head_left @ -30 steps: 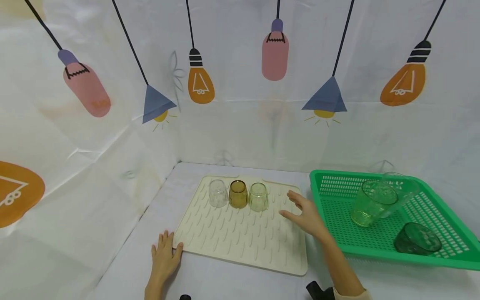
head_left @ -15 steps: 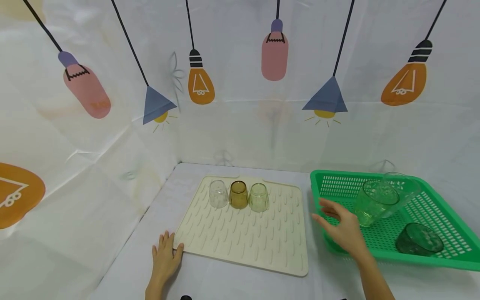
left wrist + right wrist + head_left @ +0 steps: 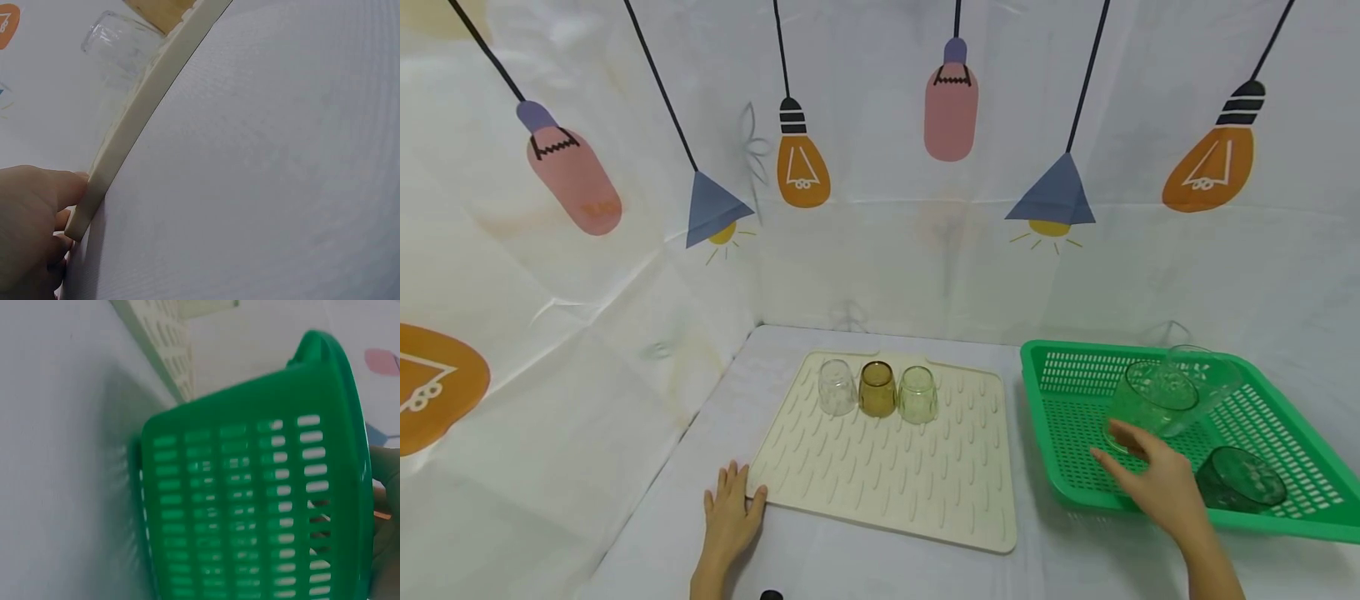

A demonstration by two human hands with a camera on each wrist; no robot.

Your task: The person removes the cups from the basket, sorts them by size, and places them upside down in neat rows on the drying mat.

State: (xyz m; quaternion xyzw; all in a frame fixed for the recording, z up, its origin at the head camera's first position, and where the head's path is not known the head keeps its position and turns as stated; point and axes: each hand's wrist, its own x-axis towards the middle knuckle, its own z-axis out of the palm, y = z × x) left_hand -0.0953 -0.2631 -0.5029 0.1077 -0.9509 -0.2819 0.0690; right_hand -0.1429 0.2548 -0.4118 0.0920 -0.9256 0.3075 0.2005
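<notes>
My left hand rests at the front left corner of a cream ridged drying mat, its thumb along the mat's edge. Three small glasses stand in a row near the mat's back: a clear glass, an amber glass and a pale green glass. Over the front part of a green plastic basket hovers my right hand, fingers bent with a gap to the thumb and nothing between. Its fingertips overlap a light green glass in the head view. A dark green glass lies just right of the hand.
Behind the light green glass leans a larger clear glass in the basket. A white cloth covers the table. White sheeting printed with lamps hangs behind and on the left.
My right hand has moved right, away from the mat's right side, across the basket's left rim to above the basket. My left hand and the three glasses on the mat stay in place.
</notes>
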